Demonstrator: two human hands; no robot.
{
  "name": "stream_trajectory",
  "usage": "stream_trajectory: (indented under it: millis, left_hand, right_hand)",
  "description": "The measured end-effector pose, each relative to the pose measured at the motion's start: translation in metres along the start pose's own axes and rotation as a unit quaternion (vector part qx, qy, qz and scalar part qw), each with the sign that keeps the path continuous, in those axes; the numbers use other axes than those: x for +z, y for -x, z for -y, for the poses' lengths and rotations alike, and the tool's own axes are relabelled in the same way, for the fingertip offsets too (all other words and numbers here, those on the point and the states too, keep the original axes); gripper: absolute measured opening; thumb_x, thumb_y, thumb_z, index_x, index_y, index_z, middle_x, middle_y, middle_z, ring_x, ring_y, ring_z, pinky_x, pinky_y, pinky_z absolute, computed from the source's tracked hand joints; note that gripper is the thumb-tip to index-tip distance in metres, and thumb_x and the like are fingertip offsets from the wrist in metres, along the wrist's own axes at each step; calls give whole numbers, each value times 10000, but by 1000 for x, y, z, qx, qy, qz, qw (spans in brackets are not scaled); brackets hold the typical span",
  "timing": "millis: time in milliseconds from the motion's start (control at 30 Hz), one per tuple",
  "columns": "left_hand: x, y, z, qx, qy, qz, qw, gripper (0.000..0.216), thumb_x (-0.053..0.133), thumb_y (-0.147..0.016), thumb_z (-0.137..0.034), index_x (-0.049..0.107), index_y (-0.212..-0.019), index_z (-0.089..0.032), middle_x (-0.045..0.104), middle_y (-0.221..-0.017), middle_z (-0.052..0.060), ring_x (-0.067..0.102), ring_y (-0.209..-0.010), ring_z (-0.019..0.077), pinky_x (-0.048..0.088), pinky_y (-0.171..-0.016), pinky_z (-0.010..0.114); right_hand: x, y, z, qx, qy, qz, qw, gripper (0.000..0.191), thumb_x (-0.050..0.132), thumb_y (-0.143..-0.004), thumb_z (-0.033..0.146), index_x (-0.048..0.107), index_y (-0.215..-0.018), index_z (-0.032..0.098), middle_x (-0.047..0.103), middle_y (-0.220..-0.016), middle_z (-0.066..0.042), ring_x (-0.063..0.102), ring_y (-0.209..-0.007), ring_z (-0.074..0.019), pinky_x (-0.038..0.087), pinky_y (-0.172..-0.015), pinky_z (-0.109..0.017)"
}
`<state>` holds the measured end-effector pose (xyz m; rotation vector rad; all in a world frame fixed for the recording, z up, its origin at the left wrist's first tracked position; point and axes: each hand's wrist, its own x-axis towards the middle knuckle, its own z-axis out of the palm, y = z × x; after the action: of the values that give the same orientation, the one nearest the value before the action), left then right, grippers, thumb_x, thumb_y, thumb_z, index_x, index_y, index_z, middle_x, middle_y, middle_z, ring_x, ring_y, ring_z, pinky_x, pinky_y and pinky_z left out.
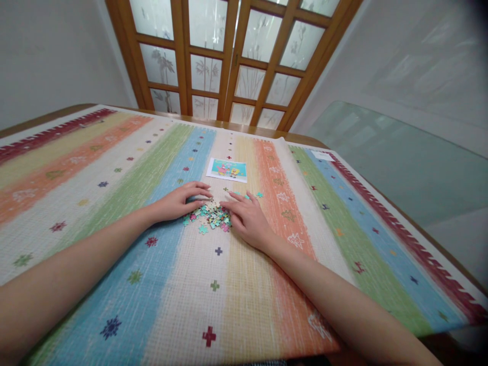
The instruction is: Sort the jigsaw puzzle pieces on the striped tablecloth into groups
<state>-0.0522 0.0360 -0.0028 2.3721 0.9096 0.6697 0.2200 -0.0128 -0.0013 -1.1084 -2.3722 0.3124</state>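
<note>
Loose jigsaw pieces (216,217) lie heaped on the striped tablecloth (198,305), on the near side of the SpongeBob picture card (227,171). The left hand (179,200), thumb and fingers apart, borders the heap; the right hand (247,217), fingers spread, reaches its right edge.

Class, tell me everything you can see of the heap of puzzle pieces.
The heap is a loose scatter of small, flat, knobbed pieces, mostly turquoise, some pink, pale or dark; they look like card. Pieces crowd and overlap in the middle and spread out at the edges. It lies on the striped cloth between the left hand and the right hand, nearer the person than the picture. Both hands' fingers seem to touch it.
</note>
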Motion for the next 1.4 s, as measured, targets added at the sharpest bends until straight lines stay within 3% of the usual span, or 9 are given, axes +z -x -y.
stream_trajectory:
  millis: [200, 367, 567, 767, 1400]
  left_hand:
    - [4, 0, 2, 18, -46, -5, 999, 321, 469, -1041, -345, 638, -1276, -206, 578, -1369, 112, 553, -1283, 233, 432, -1123, 442]
    - [-1, 2, 8, 36, -92, -28, 995, 327, 465, -1049, -325, 598, -1326, -215, 628, -1312, 107, 570, -1242, 226, 443, -1092, 444]
    - [-1, 1, 14, 63, -114, -27, 991, 272, 563, -1011, -418, 747, -1150, -273, 658, -1277, 91, 596, -1174, 247, 450, -1034, 453]
    - [0, 0, 20, 63, -110, -49, 991, 268, 600, -985, -458, 783, -1098, -297, 696, -1227, 80, 618, -1125, 251, 457, -1002, 454]
    - [5, -11, 10, 36, -84, -58, 994, 279, 578, -980, -463, 708, -932, -221, 727, -1035, 64, 613, -1089, 252, 438, -1013, 441]
  right_hand:
    - [4, 0, -3, 23, 44, -12, 999, 336, 492, -973, 196, 694, -1238, 229, 636, -1390, -62, 379, -1455, -300, 192, -1207, -611]
    - [3, 1, -1, 2, 55, 11, 998, 353, 528, -935, 173, 711, -1221, 271, 618, -1416, -27, 351, -1470, -284, 166, -1218, -612]
    - [3, 0, -1, 27, 32, -5, 999, 336, 508, -966, 182, 704, -1225, 268, 650, -1366, -38, 384, -1448, -271, 167, -1219, -600]
    - [1, 0, -2, 30, 20, -8, 999, 321, 491, -983, 188, 702, -1215, 258, 662, -1335, -50, 399, -1432, -267, 179, -1215, -590]
    - [5, -2, -2, 21, 17, -21, 999, 282, 504, -995, 202, 688, -1203, 247, 687, -1283, -44, 447, -1384, -260, 205, -1194, -565]
